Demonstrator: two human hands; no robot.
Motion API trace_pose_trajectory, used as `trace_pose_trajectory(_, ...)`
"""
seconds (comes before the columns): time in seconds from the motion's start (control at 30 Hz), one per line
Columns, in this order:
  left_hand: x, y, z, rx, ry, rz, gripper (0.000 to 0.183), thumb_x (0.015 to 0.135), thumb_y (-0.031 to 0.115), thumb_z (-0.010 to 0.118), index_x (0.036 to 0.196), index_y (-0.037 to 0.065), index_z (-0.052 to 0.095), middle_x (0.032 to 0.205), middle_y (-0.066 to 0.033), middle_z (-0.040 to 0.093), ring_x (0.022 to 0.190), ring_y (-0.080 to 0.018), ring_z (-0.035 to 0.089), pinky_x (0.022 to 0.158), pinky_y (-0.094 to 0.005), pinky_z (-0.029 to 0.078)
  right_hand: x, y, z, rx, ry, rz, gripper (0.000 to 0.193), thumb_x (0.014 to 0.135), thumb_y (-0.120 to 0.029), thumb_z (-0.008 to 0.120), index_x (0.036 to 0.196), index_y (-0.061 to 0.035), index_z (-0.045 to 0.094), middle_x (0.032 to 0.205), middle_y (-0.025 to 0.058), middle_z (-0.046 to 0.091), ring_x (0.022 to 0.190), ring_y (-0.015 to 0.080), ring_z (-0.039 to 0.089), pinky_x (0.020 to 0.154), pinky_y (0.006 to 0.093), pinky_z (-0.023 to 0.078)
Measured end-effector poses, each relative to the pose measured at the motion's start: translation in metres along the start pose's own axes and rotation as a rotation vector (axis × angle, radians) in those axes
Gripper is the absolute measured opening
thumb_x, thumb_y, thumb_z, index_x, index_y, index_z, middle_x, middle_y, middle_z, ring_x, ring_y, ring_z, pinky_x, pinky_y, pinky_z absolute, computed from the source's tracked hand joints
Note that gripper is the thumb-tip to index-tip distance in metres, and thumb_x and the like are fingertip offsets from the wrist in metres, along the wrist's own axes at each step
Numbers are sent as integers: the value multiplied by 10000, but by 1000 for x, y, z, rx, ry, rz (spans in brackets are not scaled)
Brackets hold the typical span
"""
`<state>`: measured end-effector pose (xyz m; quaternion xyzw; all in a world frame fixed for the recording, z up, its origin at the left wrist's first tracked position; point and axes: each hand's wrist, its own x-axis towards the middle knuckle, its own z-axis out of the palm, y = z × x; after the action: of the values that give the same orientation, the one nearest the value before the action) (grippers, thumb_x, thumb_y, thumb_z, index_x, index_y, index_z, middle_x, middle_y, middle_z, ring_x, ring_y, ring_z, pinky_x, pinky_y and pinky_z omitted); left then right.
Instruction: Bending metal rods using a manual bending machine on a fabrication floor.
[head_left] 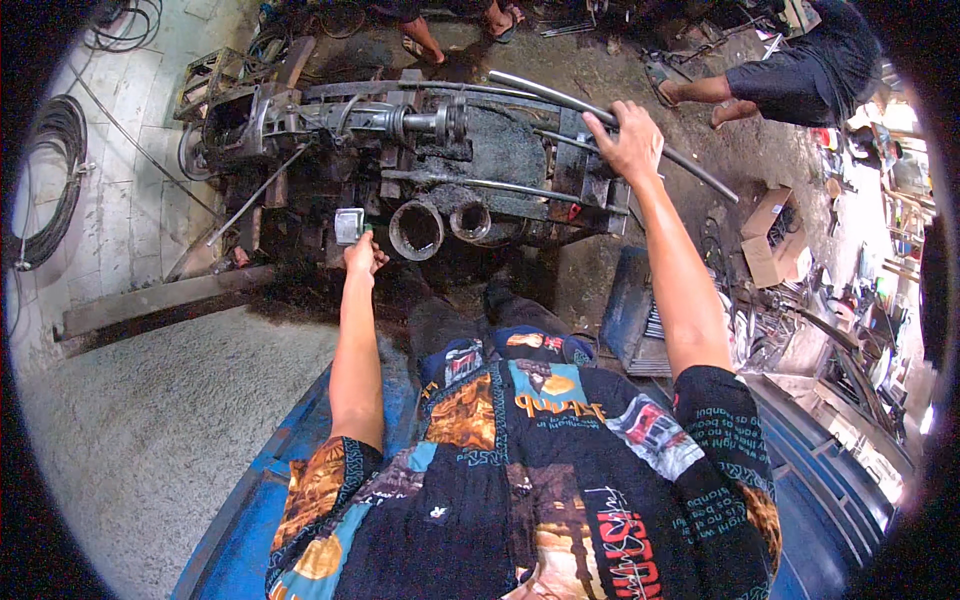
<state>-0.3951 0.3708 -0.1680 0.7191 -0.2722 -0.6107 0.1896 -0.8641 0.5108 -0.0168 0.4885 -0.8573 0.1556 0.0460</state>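
Note:
A long grey metal rod (pixel 700 175) runs slantwise over the right end of a greasy machine (pixel 430 122). My right hand (pixel 630 140) is closed around it, and both rod ends stick out past the hand. My left hand (pixel 364 256) has its fingers curled right at a small silver-grey box (pixel 349 226) on the machine's near side. A bit of green shows by its fingertips; what they grip, if anything, is hidden. Just right of that hand are two open round tubes or cups, a larger one (pixel 416 231) and a smaller one (pixel 470 219).
Another thin rod (pixel 260 195) slants off the machine's left side. A beam (pixel 160 300) lies at left, near pale gravel (pixel 180 430). Coiled cable (pixel 60 185) hangs by the wall. A cardboard box (pixel 775 240) sits at right. A person in dark shorts (pixel 780 85) is at far right.

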Motion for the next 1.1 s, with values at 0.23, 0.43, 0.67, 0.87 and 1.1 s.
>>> trace_pose_trajectory(0.23, -50, 31, 7, 1197, 115, 369, 567, 871, 494, 591, 1023, -48, 655, 1060, -281, 652, 1019, -447, 617, 857, -517, 488, -110, 9, 32, 456, 465, 214, 205, 844, -138, 659, 993, -3, 614, 979, 153, 600, 943, 322, 566, 878, 410, 440)
trace_pose_trajectory(0.43, -45, 115, 58, 704, -17, 1025, 379, 968, 276, 534, 1109, -63, 629, 1060, -261, 652, 971, -405, 635, 854, -444, 494, -105, 112, 126, 1063, 431, 750, 267, 950, -165, 550, 1135, 10, 631, 1068, 101, 657, 941, 180, 606, 840, 311, 474)
trace_pose_trajectory(0.67, 25, 187, 169, 647, -109, 1365, 366, 1012, 243, 445, 1223, -27, 571, 1185, -220, 618, 1130, -375, 574, 970, -413, 434, -36, 173, 162, 1346, 1, 462, 440, 953, -347, 494, 1080, 37, 669, 1066, 123, 690, 1033, 214, 602, 1007, 343, 383)
trace_pose_trajectory(0.87, 62, 189, 178, 667, -118, 1286, 424, 1015, 298, 414, 1241, -28, 564, 1216, -225, 604, 1162, -379, 557, 997, -403, 418, -11, 111, 126, 1502, -167, 504, 368, 832, -236, 500, 1004, 37, 676, 1013, 116, 686, 973, 200, 610, 939, 301, 426)
trace_pose_trajectory(1.1, 68, 180, 190, 670, -217, 1319, 409, 1009, 268, 402, 1243, -21, 571, 1208, -222, 609, 1120, -372, 585, 967, -399, 439, -6, 89, 133, 1364, -161, 453, 464, 846, -279, 432, 1021, 81, 666, 1109, 196, 670, 999, 258, 623, 955, 335, 441)
